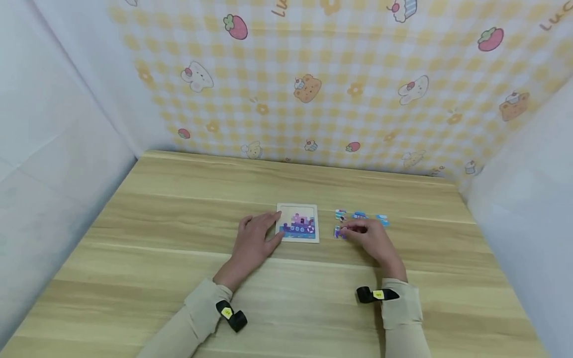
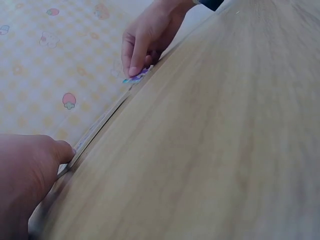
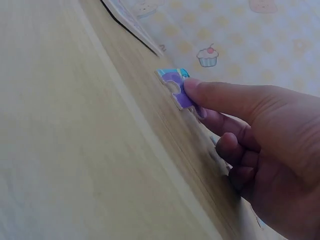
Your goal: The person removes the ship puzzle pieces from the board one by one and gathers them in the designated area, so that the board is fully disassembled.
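A small square puzzle board [image 1: 297, 205] with a pale frame lies flat on the table, partly filled with a purple and pink boat picture. At its left edge rests my left hand [image 1: 255, 238], thumb and fingers spread apart and touching the frame. My right hand [image 1: 373, 242] is to the right of the board and pinches a purple and turquoise jigsaw piece [image 3: 184, 100] between thumb and fingers. In the right wrist view the piece is tilted, with a rounded notch in its side. The right hand's remaining fingers are curled under the palm.
Loose jigsaw pieces lie just beyond my right hand: a striped blue and pink one [image 1: 340, 213], a blue one [image 1: 359, 215] and a light blue one [image 1: 383, 219]. The wood-grain table [image 1: 179, 199] ends at a checked, patterned cloth [image 1: 277, 99], with white sheets on both sides.
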`<act>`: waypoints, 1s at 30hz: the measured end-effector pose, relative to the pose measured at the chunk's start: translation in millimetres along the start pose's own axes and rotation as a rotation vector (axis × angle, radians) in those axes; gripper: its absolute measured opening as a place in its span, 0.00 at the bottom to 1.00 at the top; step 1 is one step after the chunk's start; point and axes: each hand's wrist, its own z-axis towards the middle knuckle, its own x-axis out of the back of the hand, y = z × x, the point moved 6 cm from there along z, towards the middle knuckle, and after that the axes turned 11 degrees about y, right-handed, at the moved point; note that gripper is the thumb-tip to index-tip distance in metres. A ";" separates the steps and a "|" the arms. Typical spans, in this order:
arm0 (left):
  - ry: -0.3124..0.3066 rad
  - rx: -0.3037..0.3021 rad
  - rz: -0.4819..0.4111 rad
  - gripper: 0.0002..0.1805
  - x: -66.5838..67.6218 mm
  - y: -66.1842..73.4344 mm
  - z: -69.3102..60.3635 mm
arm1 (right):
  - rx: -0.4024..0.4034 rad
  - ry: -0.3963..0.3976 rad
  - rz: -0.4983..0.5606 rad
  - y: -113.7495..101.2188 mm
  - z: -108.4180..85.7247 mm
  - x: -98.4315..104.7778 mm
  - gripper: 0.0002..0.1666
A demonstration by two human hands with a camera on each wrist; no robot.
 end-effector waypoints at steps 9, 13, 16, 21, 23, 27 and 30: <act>0.004 -0.009 0.003 0.31 -0.6 -2.3 2.3 | -0.001 0.017 -0.066 -1.5 7.7 -0.2 0.08; 0.009 -0.011 -0.004 0.31 -0.7 -3.2 3.7 | -0.024 0.018 -0.071 -1.8 10.0 0.6 0.07; 0.011 -0.005 -0.008 0.31 -1.2 -4.5 4.2 | -0.035 0.012 -0.062 -1.6 11.4 -0.2 0.07; 0.012 -0.001 -0.006 0.31 -3.2 -7.3 4.5 | -0.008 0.029 -0.021 -2.2 12.0 0.0 0.11; 0.004 0.000 -0.003 0.31 -4.0 -8.3 4.0 | 0.023 0.087 0.036 -5.5 11.8 3.7 0.13; 0.006 0.000 -0.003 0.31 -2.6 -8.3 3.8 | 0.120 0.199 0.134 -21.4 12.2 7.9 0.14; 0.017 -0.009 -0.005 0.30 -1.8 -5.9 4.6 | 0.187 0.156 0.076 -38.4 16.4 -5.5 0.13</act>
